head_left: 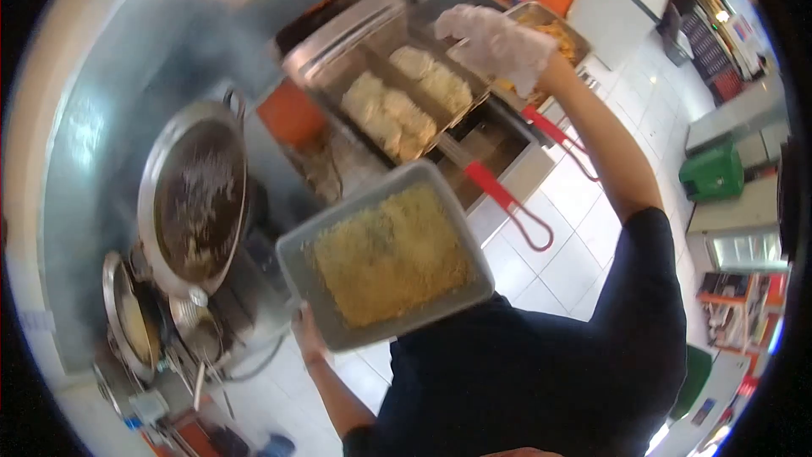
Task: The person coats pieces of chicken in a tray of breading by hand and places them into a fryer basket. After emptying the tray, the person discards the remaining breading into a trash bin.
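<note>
A grey rectangular tub of yellow-brown crumbs is tilted in front of my body. My left hand grips its lower left edge, fingers partly hidden beneath. In a loose clear glove, my right hand reaches over the fryer, its blurred fingers apart and nothing visible in them. Just left of it, pale coated pieces lie in one fryer basket. More coated pieces fill the nearer basket, whose red handle points toward me. Another red handle is below my right wrist.
At the left stand a large wok of dark oil, a smaller pan and a strainer. Behind my right hand is a metal tray of fried food. White floor tiles, a green bin and shelves are at the right.
</note>
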The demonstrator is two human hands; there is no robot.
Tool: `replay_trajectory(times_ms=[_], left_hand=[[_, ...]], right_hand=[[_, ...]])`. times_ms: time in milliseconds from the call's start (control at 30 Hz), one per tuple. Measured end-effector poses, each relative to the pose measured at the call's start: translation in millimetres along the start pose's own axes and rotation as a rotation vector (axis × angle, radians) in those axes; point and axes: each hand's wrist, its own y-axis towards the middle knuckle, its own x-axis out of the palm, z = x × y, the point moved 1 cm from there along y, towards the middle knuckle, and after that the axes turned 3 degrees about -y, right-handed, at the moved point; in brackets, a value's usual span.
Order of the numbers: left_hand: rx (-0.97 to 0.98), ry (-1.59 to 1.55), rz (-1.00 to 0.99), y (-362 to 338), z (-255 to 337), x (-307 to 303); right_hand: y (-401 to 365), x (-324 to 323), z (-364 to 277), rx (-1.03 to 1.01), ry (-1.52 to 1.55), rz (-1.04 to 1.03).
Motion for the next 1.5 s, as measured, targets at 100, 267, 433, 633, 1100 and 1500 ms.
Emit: replay_trajectory(times_ms=[100,267,433,633,1100,1500], left_hand=[[-0.075,0.071,0.158,-4,7,5],[-0.160,-0.115,0.092,-7,25,4],[-0.090,-0.172,0.082,5,10,0],[-0.033,-0.330,0.108,1,-5,1],[-0.027,-0.394,0.158,-4,-4,2],[-0.062,-0.295,0.129,1,2,0]], right_hand=[[-5,-17,-103,-0.064,0.220,-0.042],[-45,91,-225,-0.296,0.101,-0.640],[-69,221,-280,-0.520,-0.397,-1.027],[-89,297,-260,-0.944,-0.786,-1.132],[-47,284,-285,-0.981,-0.849,-1.294],[-44,278,-321,-0.525,-0.219,-1.014]])
